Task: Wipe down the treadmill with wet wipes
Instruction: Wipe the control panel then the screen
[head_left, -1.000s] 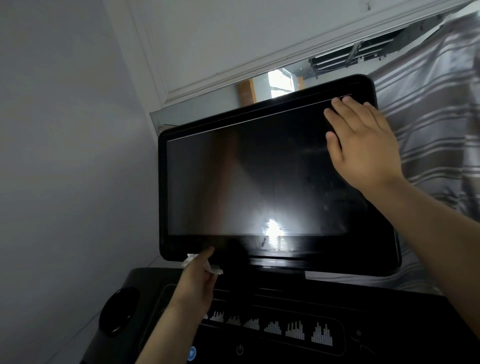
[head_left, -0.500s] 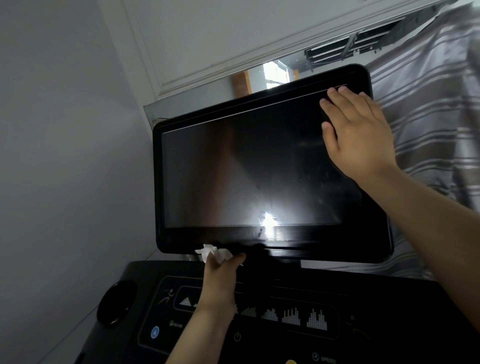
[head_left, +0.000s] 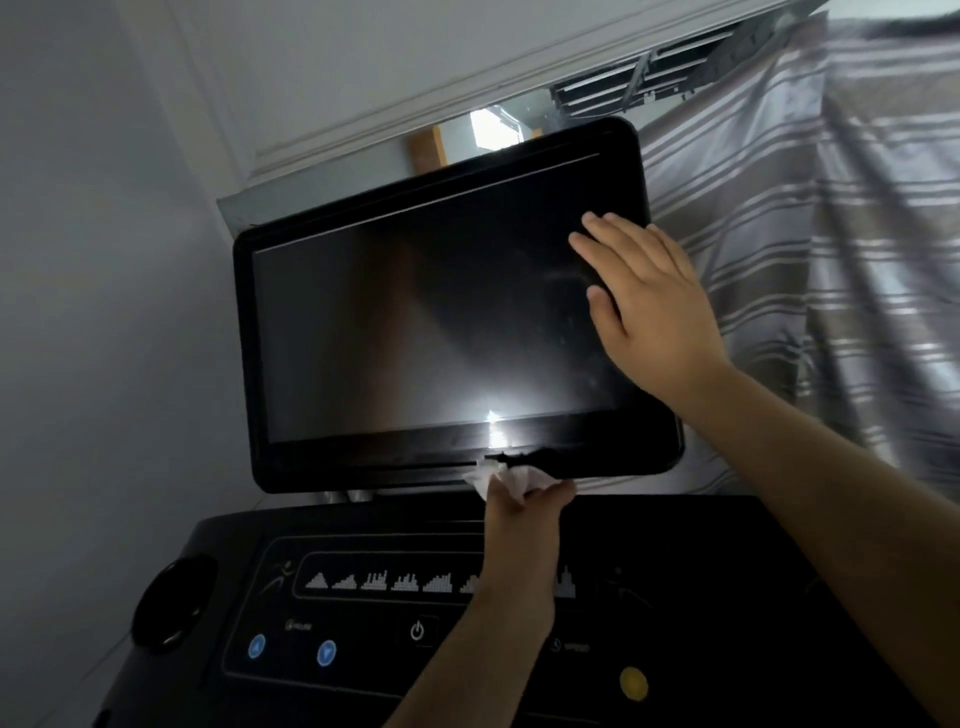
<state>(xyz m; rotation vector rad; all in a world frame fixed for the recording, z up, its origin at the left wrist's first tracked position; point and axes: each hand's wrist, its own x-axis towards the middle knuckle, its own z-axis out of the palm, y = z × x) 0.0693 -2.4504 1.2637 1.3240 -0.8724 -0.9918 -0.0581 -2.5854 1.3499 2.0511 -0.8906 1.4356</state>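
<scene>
The wet wipe (head_left: 498, 475) is a crumpled white wad, soft and creased. The curled fingers of the left hand (head_left: 524, 519) pinch it and hold it up against the bottom edge of the treadmill screen (head_left: 415, 322), a little right of that edge's middle. The right hand (head_left: 654, 306) lies flat on the glass above and to the right of the left one, fingers straight and close together, grasping nothing.

The screen is a wide black panel with rounded corners and a thick glossy bezel. Its glass is dark, faintly smeared beside the right hand, with a bright glint just above the wipe. It sits tilted in view, its right end higher than its left.

Below the left hand spreads the treadmill console (head_left: 701, 545), flat matt black, printed with small white bar-graph shapes that the left wrist partly covers. Only a narrow gap separates the screen's underside from the console, and the left hand sits in it. Left of the left forearm are a power button (head_left: 417, 630) and round blue buttons (head_left: 326, 652); right of it is a round yellow button (head_left: 634, 683). Far to the left of that hand is a round black speaker (head_left: 174, 603), at the console's corner.

Behind the right hand hangs a grey curtain (head_left: 831, 260) with pale stripes, softly folded, close to the screen's right edge. Left of both hands stands a plain grey wall (head_left: 104, 312) — white moulding (head_left: 415, 78) runs above the screen.
</scene>
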